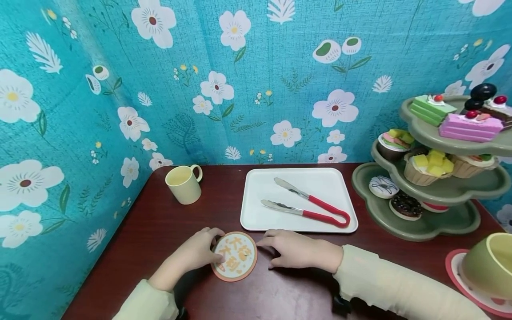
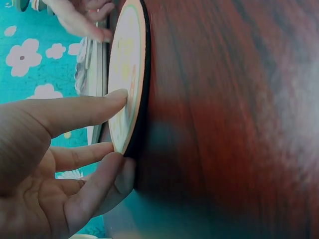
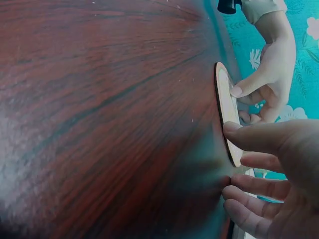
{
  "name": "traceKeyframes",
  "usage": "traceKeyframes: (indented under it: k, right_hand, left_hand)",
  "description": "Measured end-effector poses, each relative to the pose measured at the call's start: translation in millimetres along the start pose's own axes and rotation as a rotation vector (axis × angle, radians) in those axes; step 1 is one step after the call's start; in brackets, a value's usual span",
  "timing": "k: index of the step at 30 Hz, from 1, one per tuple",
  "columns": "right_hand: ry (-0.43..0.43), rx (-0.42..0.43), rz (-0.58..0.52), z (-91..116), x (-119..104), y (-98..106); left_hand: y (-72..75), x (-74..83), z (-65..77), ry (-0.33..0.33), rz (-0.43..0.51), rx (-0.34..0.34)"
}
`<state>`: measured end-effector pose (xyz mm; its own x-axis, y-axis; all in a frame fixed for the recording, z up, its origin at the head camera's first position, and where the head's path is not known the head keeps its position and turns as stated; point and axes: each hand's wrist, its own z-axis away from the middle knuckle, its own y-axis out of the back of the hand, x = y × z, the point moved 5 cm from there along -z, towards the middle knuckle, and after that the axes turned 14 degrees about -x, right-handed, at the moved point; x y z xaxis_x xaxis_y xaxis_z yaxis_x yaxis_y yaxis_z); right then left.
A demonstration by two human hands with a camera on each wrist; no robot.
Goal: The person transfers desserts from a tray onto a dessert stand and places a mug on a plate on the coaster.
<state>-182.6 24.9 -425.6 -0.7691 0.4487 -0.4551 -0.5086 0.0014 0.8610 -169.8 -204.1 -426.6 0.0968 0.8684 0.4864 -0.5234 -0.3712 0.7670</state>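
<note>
A round coaster (image 1: 239,262) with an orange rim and orange lettering lies on the dark wooden table between the two hands. My left hand (image 1: 194,250) pinches its left edge; in the left wrist view the thumb presses on the printed face (image 2: 124,64) while the fingers (image 2: 102,179) sit at the rim. On the other side, my right hand (image 1: 294,250) rests low over the table, its index fingertip close to the coaster's right edge. Its fingers (image 3: 249,186) are loosely bent and spread, gripping nothing.
Behind the hands, a white tray (image 1: 256,186) bears red-handled tongs (image 1: 320,218). A yellow mug (image 1: 185,186) stands back left. To the right are a green tiered stand (image 1: 424,231) of toy cakes and donuts, and another mug (image 1: 486,266) on a red-rimmed coaster (image 1: 454,271).
</note>
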Motion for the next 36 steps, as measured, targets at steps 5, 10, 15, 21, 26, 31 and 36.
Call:
traceKeyframes:
  k: [5, 10, 15, 21, 26, 31, 36]
  right_hand:
    - [-0.020, -0.007, 0.030, -1.1, -0.3, -3.6]
    - [-0.032, -0.010, 0.031, 8.9, 5.2, -4.9]
    - [-0.034, 0.000, 0.028, 20.8, 10.4, -7.7]
    - [-0.021, 0.019, 0.035, 29.1, 10.4, -7.7]
    - [-0.022, 0.014, 0.036, 27.5, 9.4, -6.9]
    - [-0.048, 0.009, 0.028, 26.3, 11.3, -7.8]
    - [-0.073, 0.011, 0.018, 29.3, 14.6, -6.6]
  left_hand:
    - [-3.7, 6.3, 0.1, -0.024, -0.003, -0.003]
    - [-5.6, 14.8, -4.1, -0.060, -0.018, -0.013]
    - [-10.3, 25.0, -6.2, -0.129, -0.018, -0.047]
    - [-15.9, 35.5, -6.4, -0.176, 0.033, -0.065]
    - [-17.4, 32.5, -8.5, -0.135, 0.052, -0.048]
    - [-16.7, 33.0, -10.1, -0.170, 0.042, -0.076]
    - [-18.9, 38.7, -10.1, -0.230, 0.073, -0.117]
